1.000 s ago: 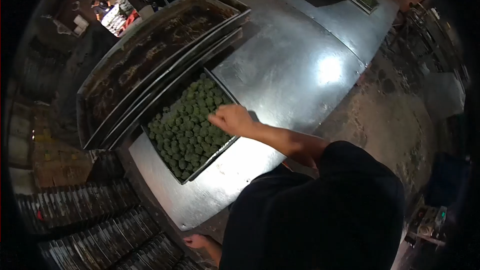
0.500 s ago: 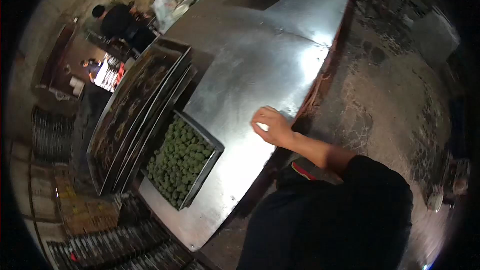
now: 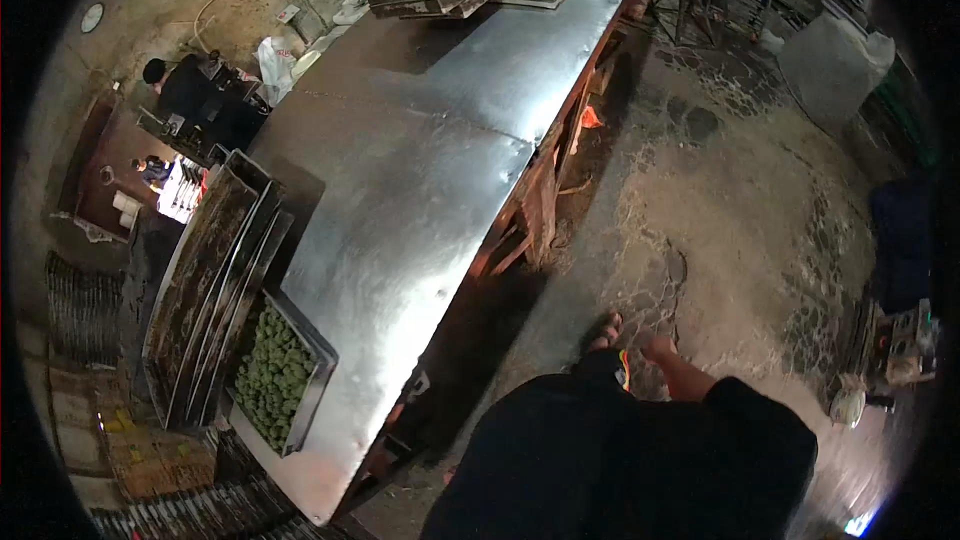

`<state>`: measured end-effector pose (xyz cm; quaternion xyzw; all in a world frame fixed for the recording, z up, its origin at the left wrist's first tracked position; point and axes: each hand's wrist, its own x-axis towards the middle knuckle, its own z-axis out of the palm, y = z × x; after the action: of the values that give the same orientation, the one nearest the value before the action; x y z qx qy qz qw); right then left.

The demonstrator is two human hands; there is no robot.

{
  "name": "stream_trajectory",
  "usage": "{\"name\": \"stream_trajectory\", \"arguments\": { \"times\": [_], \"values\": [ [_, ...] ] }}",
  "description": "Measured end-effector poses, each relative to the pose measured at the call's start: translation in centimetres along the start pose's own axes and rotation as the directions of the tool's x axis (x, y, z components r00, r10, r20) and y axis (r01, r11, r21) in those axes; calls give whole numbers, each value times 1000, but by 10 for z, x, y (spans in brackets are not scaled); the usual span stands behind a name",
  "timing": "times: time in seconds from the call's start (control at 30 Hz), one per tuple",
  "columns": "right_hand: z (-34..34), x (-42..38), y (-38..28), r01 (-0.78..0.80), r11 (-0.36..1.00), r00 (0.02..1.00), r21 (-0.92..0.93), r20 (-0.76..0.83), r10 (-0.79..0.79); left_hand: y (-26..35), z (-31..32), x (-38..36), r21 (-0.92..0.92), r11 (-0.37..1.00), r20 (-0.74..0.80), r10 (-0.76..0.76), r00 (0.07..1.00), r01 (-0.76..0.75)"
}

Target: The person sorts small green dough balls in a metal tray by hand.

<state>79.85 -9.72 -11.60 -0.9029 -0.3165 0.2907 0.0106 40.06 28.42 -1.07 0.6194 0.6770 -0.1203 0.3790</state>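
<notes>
A tray of green balls [image 3: 275, 368] sits at the metal table's [image 3: 420, 170] near-left edge; the right hand [image 3: 657, 346] hangs beside the body, apparently empty, the left hand unseen.

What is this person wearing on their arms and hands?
Only the right arm shows. A short, loose black sleeve covers the upper part; the forearm below it is bare. The right hand is bare too, with no glove, and no watch or ring can be made out. The left arm and hand are out of view.

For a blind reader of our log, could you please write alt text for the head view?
A person in dark clothes stands beside a long metal table, right hand hanging empty at their side. A tray of green balls sits at the near end beside stacked empty trays.
</notes>
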Motion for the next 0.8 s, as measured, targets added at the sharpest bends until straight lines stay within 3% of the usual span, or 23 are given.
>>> {"name": "stream_trajectory", "arguments": {
  "times": [0.03, 0.1, 0.13, 0.2, 0.23, 0.27, 0.3, 0.33, 0.37, 0.4, 0.47, 0.53, 0.57, 0.6, 0.67, 0.7, 0.73, 0.77, 0.8],
  "values": [
    [-16, -9, 20, -156, 988, 983, -3, 97, 156, 20, 14, -2, -2, 999, 42, 38, 998, -38],
    [-27, -10, 62, -185, 976, 982, -118, -72, 177, 73, 43, 4, -18, 991, 123, 137, 983, -136],
    [-40, -3, 83, -181, 976, 983, -119, -64, 174, 88, 56, 1, -11, 984, 174, 175, 969, -176],
    [-75, 10, 113, -503, 811, 858, 297, 58, 511, 122, 63, 5, 31, 959, 282, 263, 923, -282],
    [-150, -5, 94, -598, 705, 799, 382, 213, 562, 140, 67, 13, 44, 938, 340, 309, 888, -343],
    [-158, 6, 107, -606, 695, 792, 387, 216, 571, 156, 71, 12, 44, 917, 400, 346, 849, -395],
    [-164, 16, 123, -514, 770, 841, 377, 42, 540, 149, 92, 24, 32, 900, 460, 373, 806, -435],
    [-171, 27, 140, -417, 844, 867, 336, -133, 481, 128, 36, -8, 8, 884, 518, 396, 758, -467],
    [-176, 44, 156, -289, 922, 882, 257, -302, 360, 157, 62, -24, 148, 900, -33, 420, 907, -411],
    [-182, 61, 167, -160, 974, 867, 161, -449, 216, 179, 66, -7, 95, 972, 6, 216, 976, -215],
    [-252, 90, 151, -303, 882, 895, 360, -210, 393, 227, 62, -21, 110, 971, -16, 215, 977, -212],
    [-292, 116, 140, -73, 896, 867, 439, -417, 275, 255, 66, -10, 234, 950, 132, 180, 975, -207],
    [-321, 125, 126, -54, 899, 862, 435, -434, 261, 275, 64, -16, 367, 904, 177, 165, 970, -221],
    [-352, 133, 110, -35, 904, 857, 427, -453, 247, 282, 71, -7, 359, 905, 186, 169, 968, -227],
    [-405, 156, 89, 38, 883, 852, 469, -477, 217, 272, 95, 34, 632, 630, 326, 313, 892, -452],
    [-435, 165, 81, 33, 893, 849, 449, -484, 212, 271, 106, 52, 715, 433, 453, 310, 836, -548],
    [-466, 173, 74, 93, 878, 837, 470, -515, 187, 299, 112, 43, 698, 446, 461, 319, 828, -560],
    [-496, 183, 70, 152, 860, 823, 487, -545, 163, 342, 105, 17, 650, 675, 332, 162, 929, -349],
    [-525, 194, 67, 145, 873, 819, 466, -552, 159, 381, 102, 5, 550, 830, 230, -36, 973, -99]
  ]
}}
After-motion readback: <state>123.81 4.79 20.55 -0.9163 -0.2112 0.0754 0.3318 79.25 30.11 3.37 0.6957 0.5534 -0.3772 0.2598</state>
